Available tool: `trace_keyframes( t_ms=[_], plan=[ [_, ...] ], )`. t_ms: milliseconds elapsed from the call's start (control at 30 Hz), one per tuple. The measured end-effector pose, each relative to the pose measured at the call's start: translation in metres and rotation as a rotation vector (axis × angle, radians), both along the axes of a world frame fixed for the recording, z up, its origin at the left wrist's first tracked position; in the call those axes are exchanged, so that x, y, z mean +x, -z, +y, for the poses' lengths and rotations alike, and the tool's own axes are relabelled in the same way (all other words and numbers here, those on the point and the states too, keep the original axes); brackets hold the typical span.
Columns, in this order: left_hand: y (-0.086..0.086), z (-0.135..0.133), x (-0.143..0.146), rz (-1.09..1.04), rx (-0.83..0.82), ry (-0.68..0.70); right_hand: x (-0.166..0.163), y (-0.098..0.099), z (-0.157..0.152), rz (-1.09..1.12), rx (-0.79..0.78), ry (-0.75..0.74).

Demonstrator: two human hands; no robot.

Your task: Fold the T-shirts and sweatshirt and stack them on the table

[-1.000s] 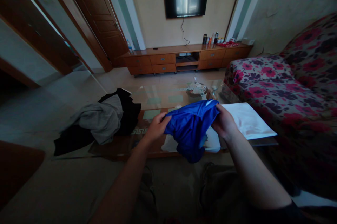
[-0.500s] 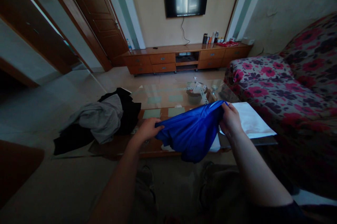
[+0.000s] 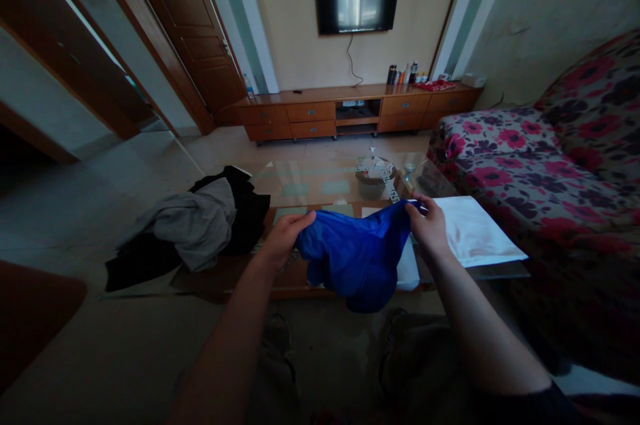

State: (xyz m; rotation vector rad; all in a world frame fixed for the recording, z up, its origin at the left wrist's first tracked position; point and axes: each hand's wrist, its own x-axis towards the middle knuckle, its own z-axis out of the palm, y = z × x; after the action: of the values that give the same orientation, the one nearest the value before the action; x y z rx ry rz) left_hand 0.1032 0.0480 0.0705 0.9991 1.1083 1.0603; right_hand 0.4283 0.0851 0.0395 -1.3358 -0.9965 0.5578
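A shiny blue cloth (image 3: 357, 255) hangs between my two hands above the near edge of the glass coffee table (image 3: 300, 175). My left hand (image 3: 284, 238) pinches its upper left corner between thumb and fingers. At the upper right corner, my right hand (image 3: 427, 224) grips the cloth the same way. The top edge sags between the hands, and the lower part droops in folds. Whether it is a garment or a bag I cannot tell. Beside my right hand, a flat white cloth or sheet (image 3: 483, 232) lies on the table.
Grey clothing (image 3: 200, 218) and black clothing (image 3: 247, 212) lie heaped on the table's left. A basket (image 3: 374, 178) and a small glass (image 3: 409, 170) stand toward its far right. A flowered sofa (image 3: 510, 178) flanks the right side. Beyond is a low wooden cabinet (image 3: 310, 112).
My right hand has moved slightly left and down, and my left hand slightly up. The blue cloth's top edge has slackened from a taut slant into a sag.
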Motion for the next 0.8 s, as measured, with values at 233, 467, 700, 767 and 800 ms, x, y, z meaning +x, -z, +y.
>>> trace_keyframes(
  t_ms=[233, 467, 700, 767, 800],
  plan=[
    [-0.009, -0.006, 0.015, -0.382, 0.043, -0.016, -0.056, -0.023, -0.041, -0.094, -0.025, -0.795],
    [-0.012, -0.011, 0.03, -0.415, 0.152, -0.045, -0.088, -0.02, -0.072, -0.03, -0.128, -1.131],
    [-0.02, -0.022, 0.039, -0.413, 0.075, 0.026, -0.099, -0.002, -0.069, -0.208, -0.017, -0.965],
    [-0.023, -0.021, 0.037, -0.412, 0.078, 0.002, -0.096, -0.002, -0.06, -0.215, -0.003, -0.908],
    [-0.023, -0.02, 0.035, -0.411, 0.082, -0.007, -0.094, -0.003, -0.056, -0.18, -0.018, -0.881]
  ],
)
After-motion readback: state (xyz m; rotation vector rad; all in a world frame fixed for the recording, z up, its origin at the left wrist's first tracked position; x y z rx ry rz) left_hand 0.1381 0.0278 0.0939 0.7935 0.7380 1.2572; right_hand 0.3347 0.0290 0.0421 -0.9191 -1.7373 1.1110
